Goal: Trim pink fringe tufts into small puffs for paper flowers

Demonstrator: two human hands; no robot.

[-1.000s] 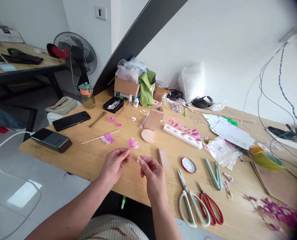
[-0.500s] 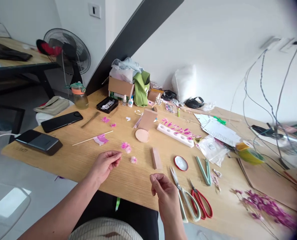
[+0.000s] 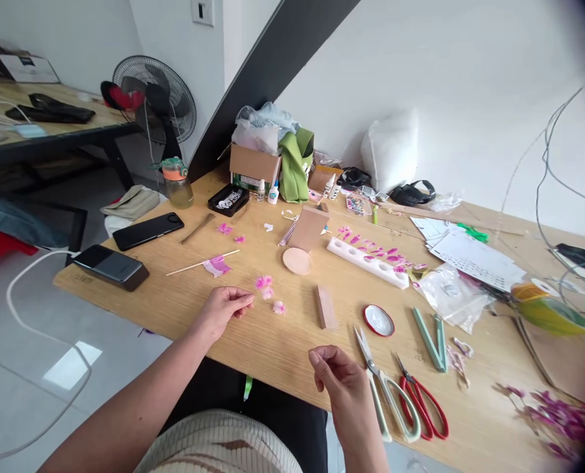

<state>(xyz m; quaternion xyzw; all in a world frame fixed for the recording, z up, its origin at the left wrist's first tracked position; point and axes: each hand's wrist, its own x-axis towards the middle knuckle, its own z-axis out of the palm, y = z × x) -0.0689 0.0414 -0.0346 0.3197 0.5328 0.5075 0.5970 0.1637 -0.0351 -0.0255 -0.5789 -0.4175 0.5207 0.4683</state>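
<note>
My left hand (image 3: 223,314) hovers over the table's near side, thumb and fingertips pinched together. Whatever it may hold is too small to make out. Pink-and-white flower pieces (image 3: 264,284) lie just beyond its fingertips, with a paler blossom (image 3: 279,307) to their right. My right hand (image 3: 340,376) is closed in a similar pinch near the front edge, and I cannot make out anything in it. Beside it lie white-handled scissors (image 3: 383,387), partly behind the hand, and red-handled pliers (image 3: 421,401). A small pinkish block (image 3: 325,307) sits beyond the right hand.
A red-rimmed lid (image 3: 379,320) and green tweezers-like tool (image 3: 433,339) lie to the right. Farther back are a white holed rack (image 3: 368,263) with magenta sprigs, a round disc (image 3: 297,261) and a wooden stick (image 3: 194,265). Phones (image 3: 148,231) lie left, near a bottle (image 3: 178,187).
My view has turned a little to the left, so the table's things appear farther right. Both hands keep almost the same pinched pose.
</note>
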